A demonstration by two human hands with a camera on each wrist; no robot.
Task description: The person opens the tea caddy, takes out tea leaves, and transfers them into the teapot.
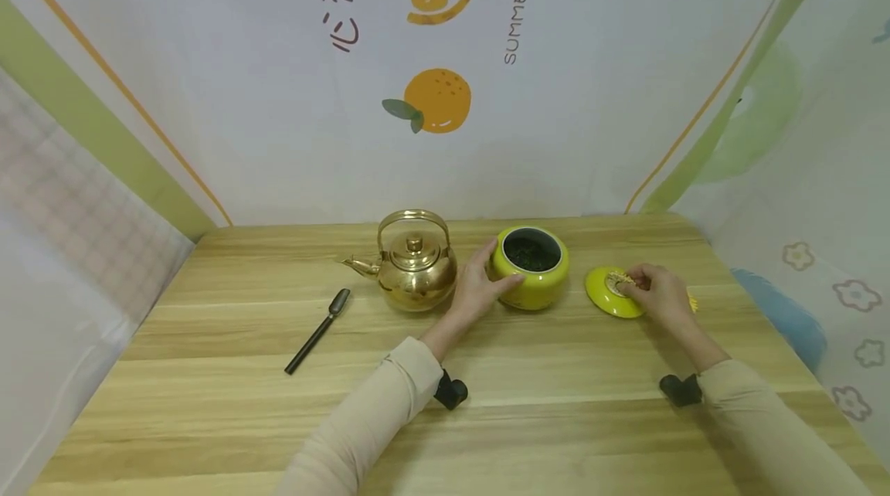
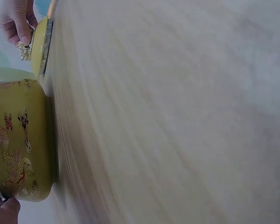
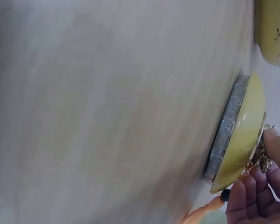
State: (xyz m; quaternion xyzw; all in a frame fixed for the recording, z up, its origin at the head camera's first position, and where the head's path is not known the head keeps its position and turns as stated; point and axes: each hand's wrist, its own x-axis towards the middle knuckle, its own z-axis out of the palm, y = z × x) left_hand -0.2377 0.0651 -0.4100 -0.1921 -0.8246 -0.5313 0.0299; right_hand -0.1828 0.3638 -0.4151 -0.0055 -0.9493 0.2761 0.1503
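Note:
A round yellow jar [image 1: 534, 293], uncovered and with dark loose leaves [image 1: 531, 250] inside, stands on the wooden table. My left hand [image 1: 478, 286] grips its left side, thumb at the front and fingers toward the back. Dragon decoration covers the jar in the left wrist view. To the right, my right hand [image 1: 659, 295] pinches the ornate gold knob [image 3: 260, 156] of the yellow lid [image 1: 615, 301]. Knob up, the lid is right at the tabletop, its grey lined underside rim [image 3: 228, 128] facing down.
A brass kettle [image 1: 416, 280] with an upright handle stands just left of my left hand. Farther left lies a small black-handled scoop [image 1: 317, 332]. Some orange item with a black tip [image 3: 205, 210] shows beyond the lid. A printed cloth [image 1: 292, 133] hangs behind the table.

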